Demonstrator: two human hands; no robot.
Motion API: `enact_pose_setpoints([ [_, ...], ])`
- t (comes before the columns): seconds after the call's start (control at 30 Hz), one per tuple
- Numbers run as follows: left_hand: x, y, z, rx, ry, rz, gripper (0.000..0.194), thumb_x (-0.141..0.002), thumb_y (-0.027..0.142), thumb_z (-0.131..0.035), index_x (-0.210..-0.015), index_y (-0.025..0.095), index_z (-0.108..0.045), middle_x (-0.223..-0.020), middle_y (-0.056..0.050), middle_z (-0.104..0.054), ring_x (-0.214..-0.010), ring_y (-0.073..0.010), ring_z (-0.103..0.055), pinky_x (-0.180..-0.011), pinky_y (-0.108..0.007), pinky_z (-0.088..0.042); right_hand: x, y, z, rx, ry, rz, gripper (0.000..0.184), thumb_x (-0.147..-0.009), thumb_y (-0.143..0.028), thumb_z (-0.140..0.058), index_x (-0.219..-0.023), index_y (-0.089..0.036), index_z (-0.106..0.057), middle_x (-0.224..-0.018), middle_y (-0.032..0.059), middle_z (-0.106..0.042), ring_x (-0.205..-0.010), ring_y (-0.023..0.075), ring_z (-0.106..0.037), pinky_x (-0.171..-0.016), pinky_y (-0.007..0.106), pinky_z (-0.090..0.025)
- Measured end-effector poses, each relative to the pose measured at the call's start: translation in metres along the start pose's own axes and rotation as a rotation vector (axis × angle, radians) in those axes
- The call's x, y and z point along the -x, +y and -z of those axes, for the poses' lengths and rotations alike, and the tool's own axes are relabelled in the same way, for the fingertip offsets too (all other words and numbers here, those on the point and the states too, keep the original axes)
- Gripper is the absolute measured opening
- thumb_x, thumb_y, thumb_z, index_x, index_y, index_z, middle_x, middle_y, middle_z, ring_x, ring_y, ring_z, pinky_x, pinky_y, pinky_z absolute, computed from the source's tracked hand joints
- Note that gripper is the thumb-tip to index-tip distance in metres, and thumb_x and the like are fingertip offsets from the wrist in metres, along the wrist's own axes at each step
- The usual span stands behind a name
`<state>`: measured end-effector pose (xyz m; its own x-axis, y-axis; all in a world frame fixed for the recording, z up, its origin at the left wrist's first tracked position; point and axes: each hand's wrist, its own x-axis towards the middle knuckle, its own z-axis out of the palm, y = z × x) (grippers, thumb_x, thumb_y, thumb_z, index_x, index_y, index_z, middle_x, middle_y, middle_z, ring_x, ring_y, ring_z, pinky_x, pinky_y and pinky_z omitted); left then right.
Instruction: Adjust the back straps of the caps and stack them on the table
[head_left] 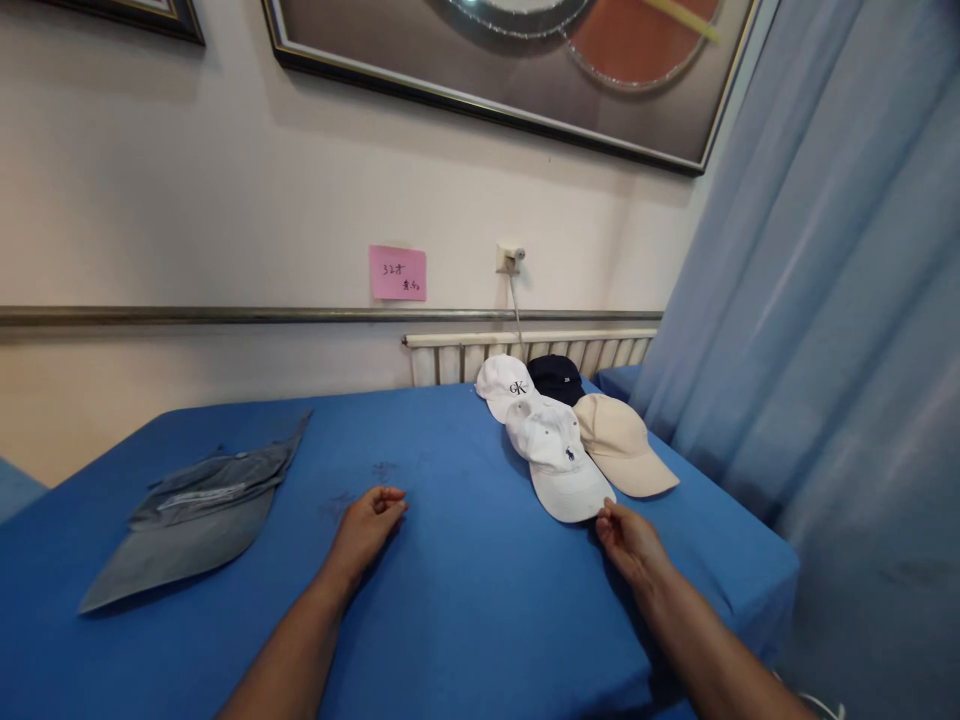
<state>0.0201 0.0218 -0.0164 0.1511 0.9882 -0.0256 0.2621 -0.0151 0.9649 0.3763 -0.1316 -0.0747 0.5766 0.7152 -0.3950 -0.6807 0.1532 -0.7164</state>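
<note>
One cap [199,510] lies left on the table [465,570], four caps [559,440] right, the radiator [436,367] behind them.

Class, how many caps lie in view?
5: grey cap at left; at right, white CK cap and navy cap behind, other white cap and beige cap in front.

1. Up on the pale wall [225,200] I see a large framed picture [510,70], cut off at the top, with round shapes, one of them reddish.
2. Over to its left, the corner of a smaller dark frame [161,22] shows.
3. Below the picture, a pink note [397,273] carries handwriting.
4. Right of that sits a wall socket [502,260], a pale cord [516,300] dropping across the metal rail [225,316].
5. Beneath runs a white radiator [450,362].
6. A blue curtain [825,300] hangs in folds at far right.
</note>
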Motion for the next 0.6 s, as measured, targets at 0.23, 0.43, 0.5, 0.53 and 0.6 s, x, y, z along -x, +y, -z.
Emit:
enact_pose_setpoints([
  [0.23, 0.002, -0.001, -0.001, -0.074, -0.025, -0.053, 0.033, -0.061, 0.043, -0.064, -0.082, 0.018, -0.06, -0.062, 0.002, -0.058, -0.057, -0.0166, -0.056, -0.055, -0.027, -0.042, 0.01, 0.002, 0.006, -0.02, 0.024, -0.003, 0.016, -0.068, -0.012, -0.071, -0.072, -0.017, -0.056, -0.06, -0.004, -0.055, -0.047, 0.0068, -0.049, -0.044, 0.016, -0.046],
  [0.43, 0.0, -0.005, -0.005, -0.227, -0.031, -0.122, 0.027, -0.066, 0.041, -0.061, -0.082, 0.02, -0.063, -0.073, -0.004, -0.068, -0.073, -0.0239, -0.065, -0.068, -0.033, -0.049, 0.004, -0.001, -0.008, -0.036, 0.06, 0.022, 0.021, -0.069, -0.007, -0.068, -0.069, -0.021, -0.053, -0.054, -0.0044, -0.053, -0.044, 0.01, -0.049, -0.042, 0.021, -0.048],
  [0.5, 0.001, -0.005, -0.006, -0.273, -0.047, -0.143, 0.026, -0.067, 0.041, -0.059, -0.082, 0.02, -0.063, -0.077, -0.005, -0.069, -0.076, -0.0247, -0.066, -0.072, -0.034, -0.049, 0.002, -0.003, -0.011, -0.044, 0.068, 0.028, 0.022, -0.07, -0.005, -0.067, -0.068, -0.021, -0.052, -0.052, -0.0049, -0.051, -0.044, 0.0094, -0.049, -0.041, 0.019, -0.047],
  [0.53, 0.002, -0.005, -0.007, -0.289, -0.056, -0.153, 0.026, -0.068, 0.041, -0.058, -0.082, 0.02, -0.064, -0.078, -0.006, -0.069, -0.077, -0.0249, -0.066, -0.073, -0.035, -0.049, 0.002, -0.004, -0.011, -0.05, 0.072, 0.029, 0.022, -0.071, -0.005, -0.066, -0.067, -0.02, -0.051, -0.051, -0.0053, -0.05, -0.043, 0.0087, -0.048, -0.041, 0.018, -0.046],
  [0.6, 0.004, -0.004, -0.007, -0.307, -0.059, -0.164, 0.025, -0.068, 0.04, -0.057, -0.082, 0.02, -0.064, -0.079, -0.006, -0.069, -0.078, -0.025, -0.067, -0.075, -0.035, -0.049, 0.003, -0.006, -0.012, -0.059, 0.082, 0.03, 0.02, -0.072, -0.005, -0.064, -0.067, -0.02, -0.052, -0.05, -0.0059, -0.049, -0.042, 0.0073, -0.047, -0.041, 0.016, -0.046],
])
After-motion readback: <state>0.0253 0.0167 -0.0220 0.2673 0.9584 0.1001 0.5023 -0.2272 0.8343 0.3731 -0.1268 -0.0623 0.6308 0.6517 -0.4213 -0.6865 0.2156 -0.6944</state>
